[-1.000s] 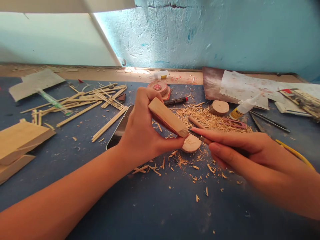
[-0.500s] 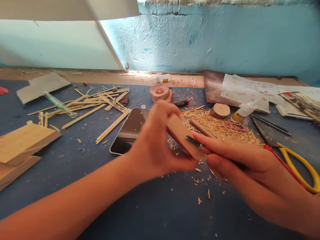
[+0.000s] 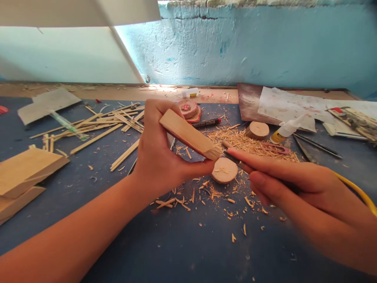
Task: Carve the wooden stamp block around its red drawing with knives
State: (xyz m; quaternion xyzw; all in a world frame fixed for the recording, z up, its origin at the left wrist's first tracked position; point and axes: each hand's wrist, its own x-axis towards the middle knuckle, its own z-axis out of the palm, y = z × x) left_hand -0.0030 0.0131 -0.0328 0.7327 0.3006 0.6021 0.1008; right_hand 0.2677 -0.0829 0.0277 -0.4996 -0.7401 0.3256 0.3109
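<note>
My left hand (image 3: pixel 157 157) is closed around a light wooden block (image 3: pixel 188 133), fingers along its upper end and thumb beneath its lower end. The block slants down to the right, and its near end looks roughly cut. In my right hand (image 3: pixel 303 192) is a slim carving tool (image 3: pixel 235 158), its dark tip pointing left, just right of the block's cut end and apart from it. Below the block lies a round wood slice (image 3: pixel 225 171) with shavings on top. A phone (image 3: pixel 172 143) is mostly hidden behind my left hand.
Wood shavings (image 3: pixel 235 137) spread across the blue table. Thin sticks (image 3: pixel 97 137) and wooden blocks (image 3: pixel 32 167) lie left. At right are another wood slice (image 3: pixel 257 129), a glue bottle (image 3: pixel 284 131) and yellow-handled scissors (image 3: pixel 357 188). A marker (image 3: pixel 206 123) lies behind.
My left hand has moved left with the block, drawing it away from the carving tool's tip. The wood slice below has come into view. My right hand stays nearly in place.
</note>
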